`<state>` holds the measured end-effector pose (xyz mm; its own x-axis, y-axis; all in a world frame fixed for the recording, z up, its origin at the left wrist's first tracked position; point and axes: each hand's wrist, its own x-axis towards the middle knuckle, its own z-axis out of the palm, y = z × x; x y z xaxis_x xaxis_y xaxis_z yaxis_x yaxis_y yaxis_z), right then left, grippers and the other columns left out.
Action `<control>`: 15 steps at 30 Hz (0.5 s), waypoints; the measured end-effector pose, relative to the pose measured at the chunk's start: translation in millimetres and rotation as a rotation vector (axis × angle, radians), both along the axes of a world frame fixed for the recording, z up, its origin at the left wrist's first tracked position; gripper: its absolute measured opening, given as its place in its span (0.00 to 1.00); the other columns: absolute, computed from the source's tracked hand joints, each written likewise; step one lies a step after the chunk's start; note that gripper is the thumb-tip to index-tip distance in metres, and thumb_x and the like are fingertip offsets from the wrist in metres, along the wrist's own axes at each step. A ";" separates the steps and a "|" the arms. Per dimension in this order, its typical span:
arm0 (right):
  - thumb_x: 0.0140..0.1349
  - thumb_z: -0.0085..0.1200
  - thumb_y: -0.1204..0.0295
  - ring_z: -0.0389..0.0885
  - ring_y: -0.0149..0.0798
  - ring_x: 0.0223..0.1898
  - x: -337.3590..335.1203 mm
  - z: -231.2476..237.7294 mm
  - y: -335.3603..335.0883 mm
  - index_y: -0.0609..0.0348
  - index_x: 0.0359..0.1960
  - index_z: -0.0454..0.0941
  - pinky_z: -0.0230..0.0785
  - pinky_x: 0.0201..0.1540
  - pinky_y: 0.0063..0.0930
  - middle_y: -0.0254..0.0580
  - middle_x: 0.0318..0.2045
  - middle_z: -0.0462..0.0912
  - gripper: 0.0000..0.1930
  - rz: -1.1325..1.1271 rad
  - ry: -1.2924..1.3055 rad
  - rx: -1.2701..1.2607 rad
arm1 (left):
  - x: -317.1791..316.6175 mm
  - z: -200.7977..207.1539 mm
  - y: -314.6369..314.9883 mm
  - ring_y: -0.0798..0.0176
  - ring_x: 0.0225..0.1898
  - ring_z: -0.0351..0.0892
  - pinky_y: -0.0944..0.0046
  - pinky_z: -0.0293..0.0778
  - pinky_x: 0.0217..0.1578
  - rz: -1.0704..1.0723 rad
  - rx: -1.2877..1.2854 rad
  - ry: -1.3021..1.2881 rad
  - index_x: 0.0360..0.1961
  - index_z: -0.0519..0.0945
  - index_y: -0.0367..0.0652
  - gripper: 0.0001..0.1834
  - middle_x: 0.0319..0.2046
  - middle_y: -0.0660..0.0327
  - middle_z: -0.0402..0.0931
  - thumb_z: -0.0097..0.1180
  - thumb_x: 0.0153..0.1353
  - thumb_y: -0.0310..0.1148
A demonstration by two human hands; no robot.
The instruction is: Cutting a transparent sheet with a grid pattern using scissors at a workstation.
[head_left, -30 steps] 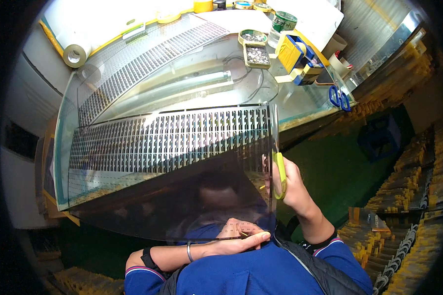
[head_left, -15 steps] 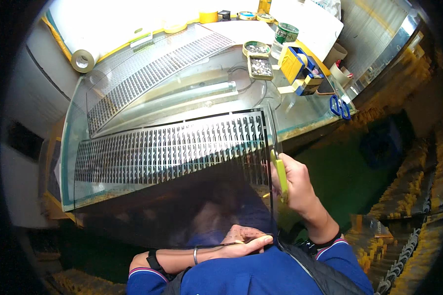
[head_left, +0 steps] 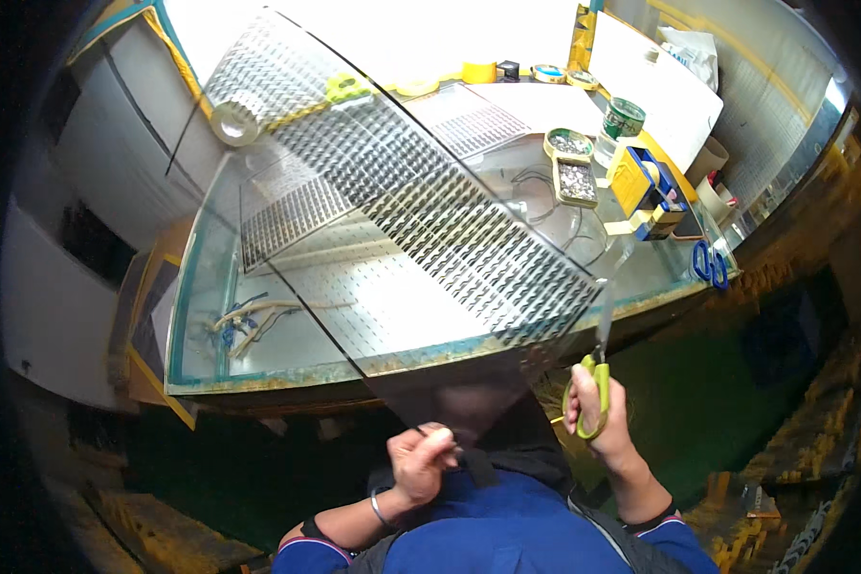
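Observation:
A large see-through film sheet with rows of dark printed marks hangs slanted over the glass-topped table. My left hand pinches its lower corner close to my body. In my right hand are scissors with yellow-green handles, their blades pointing up and away from me. The blade tips are near the sheet's right-hand corner; I cannot tell whether they touch it. Through the film, a second printed sheet shows lying on the table.
A yellow-and-blue tape dispenser, blue-handled scissors and tins of small pieces stand at the table's right. A pale tape roll is at the back left. The glass table's front edge crosses before me.
The sheet has swung round, from lying nearly level to a steep slant toward the far left. The scissors have moved right and nearer to me, off the sheet's right edge. My left hand has shifted left.

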<state>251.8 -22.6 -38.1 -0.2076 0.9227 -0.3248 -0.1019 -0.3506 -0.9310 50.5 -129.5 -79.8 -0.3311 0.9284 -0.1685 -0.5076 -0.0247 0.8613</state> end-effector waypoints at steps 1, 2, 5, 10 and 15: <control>0.60 0.48 0.57 0.66 0.24 0.13 -2.4 -2.9 -4.2 0.58 0.23 0.65 0.60 0.14 0.17 0.31 0.13 0.66 0.18 0.022 -0.009 -0.015 | -4.7 -0.7 -0.7 0.70 0.16 0.69 0.74 0.63 0.16 0.104 0.017 0.003 0.16 0.74 0.33 0.10 0.19 0.57 0.73 0.51 0.52 0.26; 0.59 0.48 0.55 0.66 0.24 0.13 -3.2 -7.3 -7.1 0.58 0.23 0.65 0.61 0.15 0.17 0.31 0.13 0.66 0.18 0.054 0.015 -0.040 | -9.6 1.3 -0.7 0.70 0.14 0.65 0.74 0.61 0.14 0.169 0.052 0.042 0.16 0.71 0.36 0.09 0.18 0.58 0.71 0.50 0.51 0.27; 0.60 0.48 0.55 0.67 0.24 0.13 -9.4 -10.7 -15.1 0.58 0.23 0.66 0.60 0.16 0.17 0.31 0.13 0.67 0.19 0.136 -0.004 -0.045 | -27.1 6.9 3.9 0.72 0.13 0.57 0.74 0.55 0.12 0.309 0.171 0.139 0.15 0.66 0.41 0.11 0.16 0.61 0.65 0.48 0.52 0.31; 0.61 0.46 0.54 0.67 0.24 0.13 -21.9 -14.7 -30.8 0.58 0.23 0.66 0.59 0.17 0.17 0.32 0.13 0.68 0.19 0.249 0.029 -0.041 | -16.2 21.2 19.0 0.73 0.16 0.60 0.75 0.57 0.14 0.412 0.187 -0.026 0.28 0.67 0.41 0.08 0.17 0.62 0.65 0.43 0.56 0.34; 0.61 0.46 0.56 0.67 0.24 0.14 -28.4 -6.8 -45.7 0.58 0.24 0.66 0.59 0.17 0.16 0.32 0.14 0.68 0.18 0.306 0.060 -0.081 | 20.9 17.5 55.4 0.72 0.18 0.67 0.74 0.62 0.18 -0.073 0.085 0.012 0.38 0.73 0.37 0.14 0.22 0.61 0.72 0.46 0.61 0.38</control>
<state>223.3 -68.3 -44.9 -0.4927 0.7862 -0.3730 -0.0344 -0.4459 -0.8944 71.3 -74.0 -62.3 -0.2635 0.9609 -0.0847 -0.5008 -0.0613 0.8634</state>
